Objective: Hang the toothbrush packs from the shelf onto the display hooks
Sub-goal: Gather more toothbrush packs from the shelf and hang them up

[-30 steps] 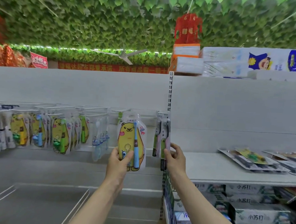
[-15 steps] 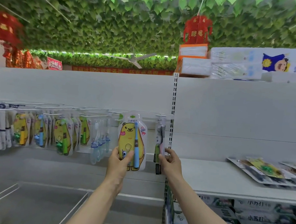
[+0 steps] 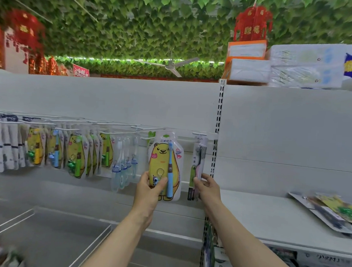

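Head view, shop aisle | I see the left hand (image 3: 149, 190) gripping the bear toothbrush pack (image 3: 165, 163) low down, fingers (image 3: 162, 183) wrapped round it, its top up among the display hooks (image 3: 110, 132) | right hand (image 3: 208, 189) pinching the slim pack (image 3: 198, 165) hanging from the end hook (image 3: 199, 134) | more packs (image 3: 334, 213) lying on the shelf (image 3: 268, 217).

1. Yellow bear toothbrush pack (image 3: 165, 165) with a blue brush, held upright at its lower part by the left grip (image 3: 148, 188); its top is level with the hooks.
2. Slim toothbrush pack (image 3: 198, 165), hanging from the end hook (image 3: 199, 133); its lower end is pinched by the right grip (image 3: 208, 189).
3. Left: row of hung packs (image 3: 76, 152).
4. Right: shelf (image 3: 268, 215) carrying loose packs (image 3: 334, 211).
5. Overhead: tissue packs (image 3: 305, 66), red lantern (image 3: 252, 23).
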